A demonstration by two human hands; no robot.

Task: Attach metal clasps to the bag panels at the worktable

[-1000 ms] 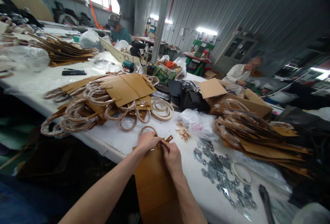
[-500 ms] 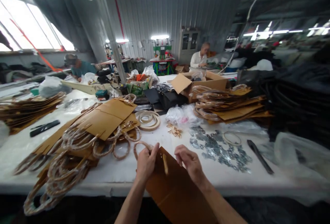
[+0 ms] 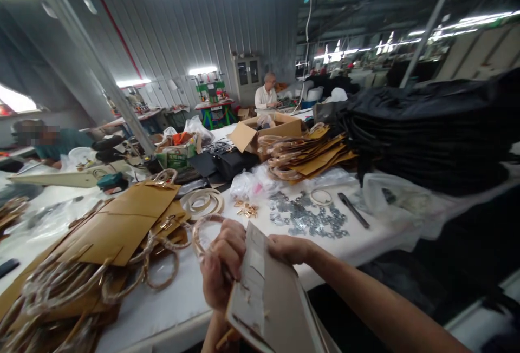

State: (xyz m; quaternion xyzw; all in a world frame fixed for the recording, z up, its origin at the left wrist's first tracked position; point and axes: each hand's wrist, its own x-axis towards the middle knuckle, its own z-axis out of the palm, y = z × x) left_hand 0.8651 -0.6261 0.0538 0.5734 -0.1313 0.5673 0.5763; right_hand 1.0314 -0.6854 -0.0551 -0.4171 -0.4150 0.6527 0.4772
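Observation:
My left hand (image 3: 221, 269) is closed around the top edge of a brown leather panel (image 3: 270, 301), lifted off the table so its pale grey back faces me. A plastic-wrapped ring handle (image 3: 202, 228) sticks up from that grip. My right hand (image 3: 290, 248) pinches the panel's upper right edge. Both hands hover over the near edge of the white table (image 3: 170, 304).
A heap of tan panels with wrapped ring handles (image 3: 101, 239) lies left. Pale rings (image 3: 203, 201), gold fittings (image 3: 246, 209), silver metal pieces (image 3: 306, 220) and a dark tool (image 3: 353, 209) lie ahead. Stacked black material (image 3: 430, 125) fills the right. Two people work farther off.
The panel has come up off the table and turned its grey back toward me. My view has swung right and risen; both hands have shifted grip on the panel's top edge.

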